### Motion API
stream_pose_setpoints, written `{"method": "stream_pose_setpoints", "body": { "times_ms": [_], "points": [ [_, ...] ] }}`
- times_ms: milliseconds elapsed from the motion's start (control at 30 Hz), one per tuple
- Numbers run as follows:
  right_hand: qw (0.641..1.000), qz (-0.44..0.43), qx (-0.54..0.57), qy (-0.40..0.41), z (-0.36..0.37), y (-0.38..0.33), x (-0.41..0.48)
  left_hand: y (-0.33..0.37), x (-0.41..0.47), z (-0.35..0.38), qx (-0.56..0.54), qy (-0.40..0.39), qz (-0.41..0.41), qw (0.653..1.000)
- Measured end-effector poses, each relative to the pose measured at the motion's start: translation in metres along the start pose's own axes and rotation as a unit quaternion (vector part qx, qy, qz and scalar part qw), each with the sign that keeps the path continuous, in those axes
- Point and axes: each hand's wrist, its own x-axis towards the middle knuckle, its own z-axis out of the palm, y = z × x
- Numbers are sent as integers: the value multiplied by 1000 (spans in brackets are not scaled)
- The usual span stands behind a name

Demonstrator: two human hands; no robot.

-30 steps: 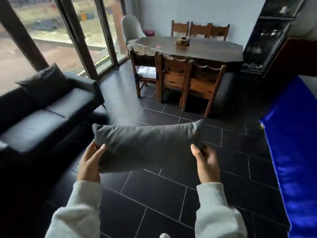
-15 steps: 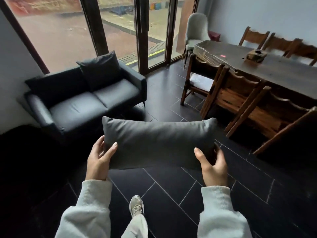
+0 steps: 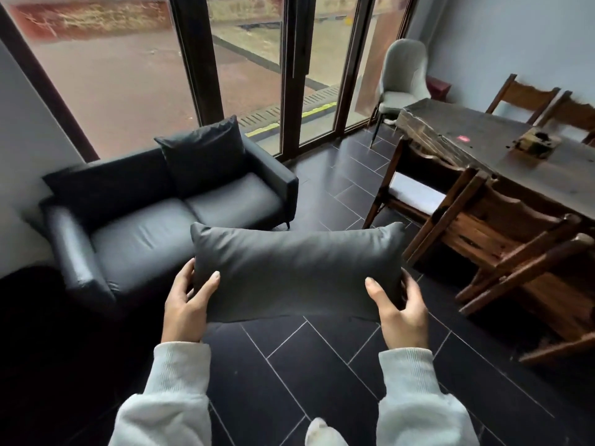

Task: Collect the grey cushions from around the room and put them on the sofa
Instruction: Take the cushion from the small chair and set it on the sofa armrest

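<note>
I hold a long grey cushion (image 3: 296,268) crosswise in front of me, above the dark tiled floor. My left hand (image 3: 186,304) grips its left end and my right hand (image 3: 399,307) grips its right end. The black two-seat sofa (image 3: 145,233) stands just ahead to the left, under the window. A dark square cushion (image 3: 203,156) leans upright against the sofa's backrest on the right seat. The left seat is bare.
A dark wooden dining table (image 3: 502,156) with wooden chairs (image 3: 489,239) fills the right side. A pale upholstered chair (image 3: 402,82) stands by the glass doors (image 3: 296,69). Open tiled floor (image 3: 328,185) lies between sofa and table.
The view has swung left and come nearer the sofa, which now sits closer and more central. The cushion stays held in both hands.
</note>
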Motion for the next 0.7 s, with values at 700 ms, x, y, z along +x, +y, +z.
{"method": "stream_pose_setpoints", "body": {
  "times_ms": [700],
  "points": [
    [991, 19, 19, -133, 282, -28, 422, 45, 384, 138, 110, 111, 10, 988]
  ]
}}
